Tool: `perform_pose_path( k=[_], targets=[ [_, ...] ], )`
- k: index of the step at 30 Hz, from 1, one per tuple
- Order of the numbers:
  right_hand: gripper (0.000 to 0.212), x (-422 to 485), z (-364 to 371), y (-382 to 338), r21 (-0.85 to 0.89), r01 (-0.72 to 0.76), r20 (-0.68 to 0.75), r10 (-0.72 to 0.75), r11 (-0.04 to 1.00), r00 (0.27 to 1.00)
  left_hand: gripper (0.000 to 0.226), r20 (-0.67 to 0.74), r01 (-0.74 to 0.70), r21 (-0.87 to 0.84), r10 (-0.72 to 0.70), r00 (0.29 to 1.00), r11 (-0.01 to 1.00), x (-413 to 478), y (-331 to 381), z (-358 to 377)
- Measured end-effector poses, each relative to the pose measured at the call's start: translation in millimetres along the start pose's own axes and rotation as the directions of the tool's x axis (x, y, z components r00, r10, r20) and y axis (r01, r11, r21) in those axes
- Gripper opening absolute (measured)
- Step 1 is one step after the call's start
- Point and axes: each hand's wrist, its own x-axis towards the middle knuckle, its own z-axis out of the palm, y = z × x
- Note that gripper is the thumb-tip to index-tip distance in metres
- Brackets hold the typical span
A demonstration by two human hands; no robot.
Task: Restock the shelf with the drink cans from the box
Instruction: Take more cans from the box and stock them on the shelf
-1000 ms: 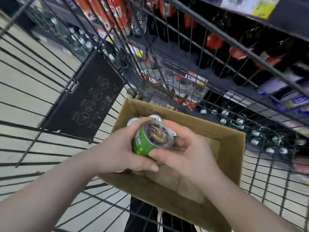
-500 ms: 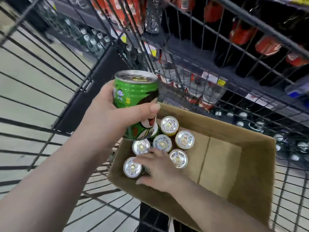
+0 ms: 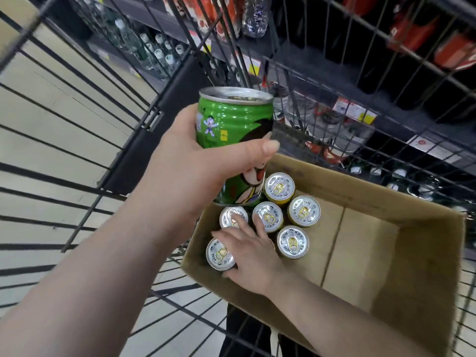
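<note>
My left hand (image 3: 180,173) grips a green drink can (image 3: 231,119) upright above the left corner of the cardboard box (image 3: 425,279). The box sits in a wire cart and holds several silver-topped cans (image 3: 292,242) standing together at its left end. My right hand (image 3: 249,253) reaches down into the box. Its fingers are spread and curled over one can that it mostly hides, with the fingertips touching the lids of neighbouring cans (image 3: 268,216). The right half of the box floor is bare cardboard.
Black wire cart walls (image 3: 309,73) rise around the box on the far and left sides. Behind them stand dark store shelves (image 3: 386,117) with bottles and price tags. A tiled floor (image 3: 51,99) lies to the left.
My left hand lifted the green can out of the box and turned it upright. My right hand let go of that can and dropped into the box onto another can.
</note>
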Motion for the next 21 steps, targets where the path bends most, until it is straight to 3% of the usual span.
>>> perform_pose_path(
  k=[2, 5, 8, 10, 16, 21],
  targets=[
    [0.077, -14, -10, -6, 0.245, -0.096, -0.078, 0.119, 0.965, 0.99, 0.069, 0.004, 0.013, 0.005, -0.013, 1.0, 1.0, 0, 0, 2],
    [0.072, -37, -32, -14, 0.726, -0.176, -0.106, 0.362, 0.665, 0.926, 0.058, -0.002, 0.037, -0.026, -0.037, 0.999, 0.999, 1, -3, 4],
    [0.071, -61, -55, -12, 0.86, -0.209, -0.067, 0.509, 0.465, 0.858, 0.063, 0.016, 0.064, -0.024, -0.063, 0.998, 0.998, -1, -6, 9],
    [0.073, -78, -75, -12, 0.89, -0.225, -0.048, 0.572, 0.397, 0.819, 0.06, 0.044, 0.085, -0.041, -0.083, 0.996, 0.996, -4, -6, 13],
    [0.061, -125, -135, -26, 0.893, -0.221, -0.106, 0.661, 0.392, 0.743, 0.058, 0.184, 0.145, -0.036, -0.136, 0.973, 0.989, -17, -6, 16],
    [0.055, -160, -170, -56, 0.891, -0.189, -0.224, 0.761, 0.414, 0.609, 0.068, 0.271, 0.18, 0.006, -0.175, 0.947, 0.984, -44, 20, 17]
  ],
)
